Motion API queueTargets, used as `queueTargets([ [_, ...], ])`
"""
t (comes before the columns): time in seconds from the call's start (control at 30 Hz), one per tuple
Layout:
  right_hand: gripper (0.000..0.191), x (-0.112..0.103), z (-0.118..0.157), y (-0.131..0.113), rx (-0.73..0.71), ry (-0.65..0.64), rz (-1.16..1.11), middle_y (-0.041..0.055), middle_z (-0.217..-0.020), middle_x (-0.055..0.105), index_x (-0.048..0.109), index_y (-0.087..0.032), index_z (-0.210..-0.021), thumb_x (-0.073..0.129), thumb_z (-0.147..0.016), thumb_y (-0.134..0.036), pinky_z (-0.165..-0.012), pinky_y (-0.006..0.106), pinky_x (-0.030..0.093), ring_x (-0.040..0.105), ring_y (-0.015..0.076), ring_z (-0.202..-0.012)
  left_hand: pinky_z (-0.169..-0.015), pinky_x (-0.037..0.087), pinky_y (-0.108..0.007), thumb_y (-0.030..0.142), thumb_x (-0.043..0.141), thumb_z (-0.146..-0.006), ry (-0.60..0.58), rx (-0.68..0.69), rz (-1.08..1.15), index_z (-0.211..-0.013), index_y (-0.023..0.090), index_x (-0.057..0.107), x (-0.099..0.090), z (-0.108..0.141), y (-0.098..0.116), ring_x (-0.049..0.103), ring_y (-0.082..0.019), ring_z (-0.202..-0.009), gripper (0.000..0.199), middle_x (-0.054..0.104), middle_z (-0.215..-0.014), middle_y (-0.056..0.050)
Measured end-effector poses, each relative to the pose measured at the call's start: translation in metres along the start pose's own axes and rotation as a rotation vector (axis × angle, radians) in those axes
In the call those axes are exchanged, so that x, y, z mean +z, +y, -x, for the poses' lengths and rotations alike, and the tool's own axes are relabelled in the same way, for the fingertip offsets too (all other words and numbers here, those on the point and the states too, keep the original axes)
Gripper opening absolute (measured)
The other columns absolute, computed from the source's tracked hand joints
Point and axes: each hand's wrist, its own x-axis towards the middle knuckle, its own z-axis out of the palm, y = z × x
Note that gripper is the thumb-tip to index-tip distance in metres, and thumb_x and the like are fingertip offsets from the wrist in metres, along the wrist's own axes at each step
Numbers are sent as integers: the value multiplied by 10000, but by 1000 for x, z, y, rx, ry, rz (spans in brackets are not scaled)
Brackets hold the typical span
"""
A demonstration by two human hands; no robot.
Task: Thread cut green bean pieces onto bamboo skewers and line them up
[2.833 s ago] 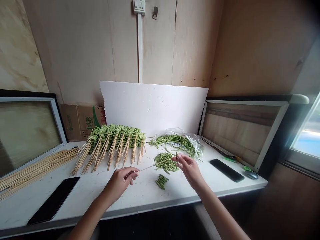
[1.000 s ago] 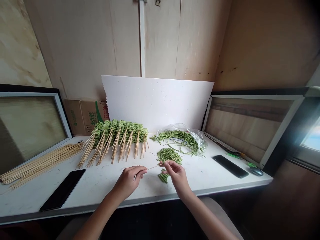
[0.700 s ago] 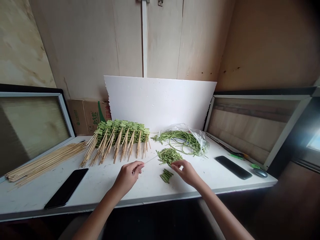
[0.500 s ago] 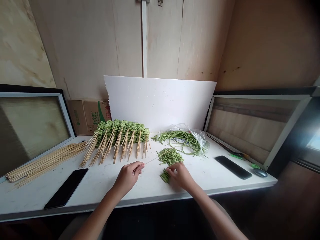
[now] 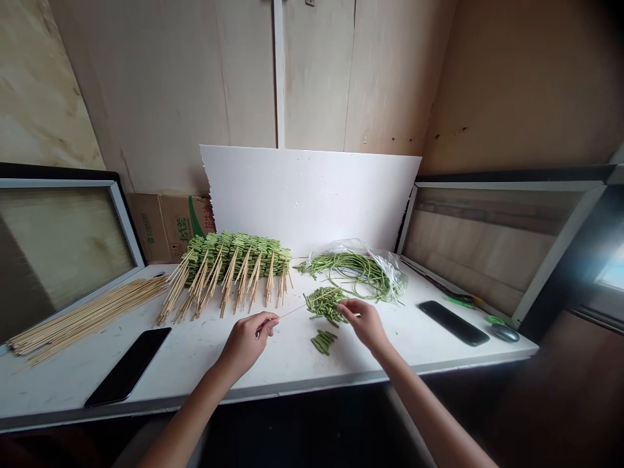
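Observation:
My left hand (image 5: 247, 339) pinches a thin bamboo skewer (image 5: 291, 311), its tip pointing right toward a heap of cut long bean pieces (image 5: 322, 303). At the right edge of that heap is my right hand (image 5: 361, 320), fingers bent and tips close together; what they pinch, if anything, is too small to make out. A small row of bean pieces (image 5: 322, 341) lies side by side just in front of the heap. Behind my left hand, several bean skewers (image 5: 238, 257) are stacked in rows, bare stick ends toward me.
Loose bamboo skewers (image 5: 88, 315) lie at the left, near a black phone (image 5: 129, 367). Uncut long beans (image 5: 361, 270) rest in a clear plastic bag behind the heap. On the right are another phone (image 5: 453, 323) and a computer mouse (image 5: 505, 332). A white foam board (image 5: 312, 195) stands behind.
My right hand has moved from the small row of bean pieces up and right to the heap's edge, uncovering the row. My left hand keeps hold of the skewer, almost still.

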Motion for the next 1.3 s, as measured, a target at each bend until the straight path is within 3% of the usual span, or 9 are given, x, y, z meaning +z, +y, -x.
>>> queueTargets([
  [0.1,427,-15,-7,-3,116,12,-356,72,-920,790,800,-212,-958,846,-725,-567,-731,343,546,698,247,-845,-584,461,-229,403,517,-1019,-8,-16,35,-1006,197,736,-2,-1,1,617,-142,-597,301,677,-720,-17],
  [0.2,341,-21,-9,-4,187,-16,-655,44,-937,787,805,-236,-916,868,-730,-514,-786,296,573,704,202,-877,-578,460,-232,436,525,-1013,-26,-38,72,-983,195,740,-3,0,4,601,-137,-573,325,668,-704,-13],
  [0.37,294,-19,-6,-13,230,-34,-912,50,-1098,787,795,-238,-981,870,-771,-430,-885,274,602,727,198,-1028,-615,474,-241,461,533,-1010,-76,-34,105,-998,195,751,-2,1,7,634,-160,-646,344,676,-705,-20],
  [0.73,248,-16,1,-23,198,-92,-941,51,-1086,792,791,-220,-996,844,-820,-387,-872,216,596,726,172,-1042,-606,450,-232,464,555,-1003,-66,-21,118,-990,184,764,3,2,3,621,-152,-654,350,664,-689,-19],
  [1.0,327,-17,2,-28,155,-26,-734,82,-1114,793,798,-245,-963,834,-776,-512,-905,383,601,709,292,-1125,-618,462,-235,464,541,-1009,-73,-6,124,-988,179,760,1,2,6,613,-154,-648,360,666,-692,-27],
  [1.3,308,-12,3,-31,105,64,-689,90,-1030,807,803,-239,-901,866,-740,-494,-911,388,575,699,305,-1149,-634,476,-234,393,551,-1006,-51,37,104,-984,180,773,1,3,6,610,-152,-650,309,674,-688,-27],
])
